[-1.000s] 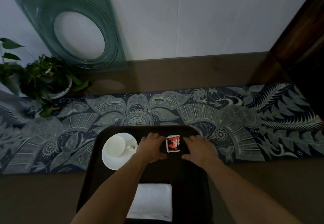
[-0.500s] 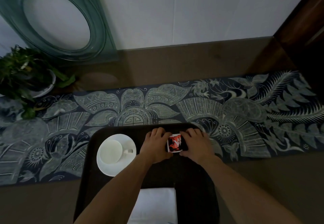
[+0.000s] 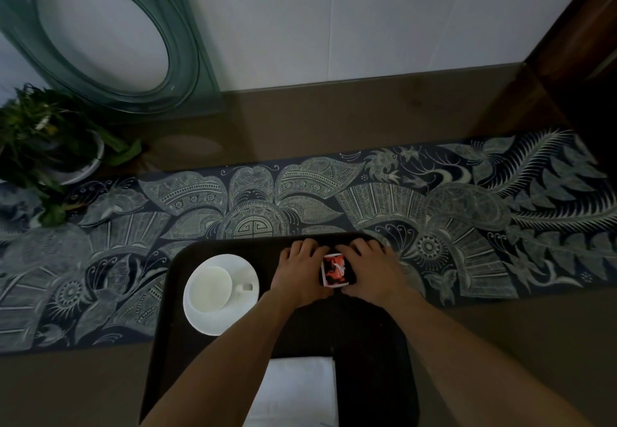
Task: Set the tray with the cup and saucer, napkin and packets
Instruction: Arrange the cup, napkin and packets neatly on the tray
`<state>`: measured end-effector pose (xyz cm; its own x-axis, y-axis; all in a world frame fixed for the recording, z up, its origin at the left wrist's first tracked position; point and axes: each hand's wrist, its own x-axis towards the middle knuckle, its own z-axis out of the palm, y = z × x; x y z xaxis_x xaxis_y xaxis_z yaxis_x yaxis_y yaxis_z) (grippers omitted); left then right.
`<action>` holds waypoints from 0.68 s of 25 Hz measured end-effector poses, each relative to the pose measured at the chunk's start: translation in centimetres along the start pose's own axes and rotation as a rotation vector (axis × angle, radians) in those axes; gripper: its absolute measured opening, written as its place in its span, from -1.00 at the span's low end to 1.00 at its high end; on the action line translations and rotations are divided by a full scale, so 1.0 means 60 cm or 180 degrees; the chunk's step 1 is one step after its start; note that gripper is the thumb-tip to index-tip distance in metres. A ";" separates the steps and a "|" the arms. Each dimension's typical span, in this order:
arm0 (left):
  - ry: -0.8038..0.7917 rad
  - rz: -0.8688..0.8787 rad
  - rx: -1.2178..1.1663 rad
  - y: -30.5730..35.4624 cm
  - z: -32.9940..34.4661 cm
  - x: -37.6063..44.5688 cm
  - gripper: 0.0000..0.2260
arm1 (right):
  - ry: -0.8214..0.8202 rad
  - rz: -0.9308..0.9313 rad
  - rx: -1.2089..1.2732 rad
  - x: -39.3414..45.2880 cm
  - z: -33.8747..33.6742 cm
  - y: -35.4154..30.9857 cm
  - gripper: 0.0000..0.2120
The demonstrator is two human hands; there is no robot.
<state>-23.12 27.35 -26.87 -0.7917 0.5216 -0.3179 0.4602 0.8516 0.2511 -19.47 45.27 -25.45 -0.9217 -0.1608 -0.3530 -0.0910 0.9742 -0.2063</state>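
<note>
Item 1, tray [image 3: 167, 309]: dark, on the counter [image 3: 334, 116], far edge lying over the patterned runner [image 3: 467, 213].

Item 2, cup [image 3: 210, 288] + saucer [image 3: 233, 321]: white, cup upright on saucer, handle pointing right. Placed far-left of tray. Done, by the look of it.

Item 3, napkin [image 3: 297, 390]: white, folded flat, near-centre of tray, partly under your forearms. Looks done.

Item 4, packets [image 3: 335, 270]: red/white, far-centre of tray, right of saucer w/ a gap between. One face shows; can't tell how many are stacked or lined behind it. Not yet let go.

Item 5, your left hand [image 3: 300, 273]: knuckles up, fingers curled, touching packets' left edge.

Item 6, your right hand [image 3: 370, 273]: same pose on right edge, thumb near the packets' near corner. Both hands press in from the sides, so you're squaring the packets, not carrying them.

Status: all three groups on tray. Left, I'd judge: finish straightening packets, lift hands clear. Nothing more waiting on the counter in view.

Non-task: potted plant [image 3: 43, 146] far left, green glass frame [image 3: 110, 36] leaning on wall.
</note>
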 end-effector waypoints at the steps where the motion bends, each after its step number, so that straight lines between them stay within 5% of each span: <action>1: 0.0002 0.0010 0.0023 0.000 -0.001 0.000 -0.28 | -0.0005 -0.0015 -0.0026 0.001 -0.002 0.000 -0.27; 17: -0.0039 0.0056 0.0033 -0.006 0.001 -0.009 -0.38 | 0.0046 -0.0064 0.0074 -0.004 0.014 -0.013 -0.40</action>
<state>-22.85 26.77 -26.87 -0.7786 0.5370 -0.3248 0.4782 0.8428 0.2472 -18.89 44.40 -25.95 -0.9252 -0.1779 -0.3352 -0.1010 0.9669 -0.2344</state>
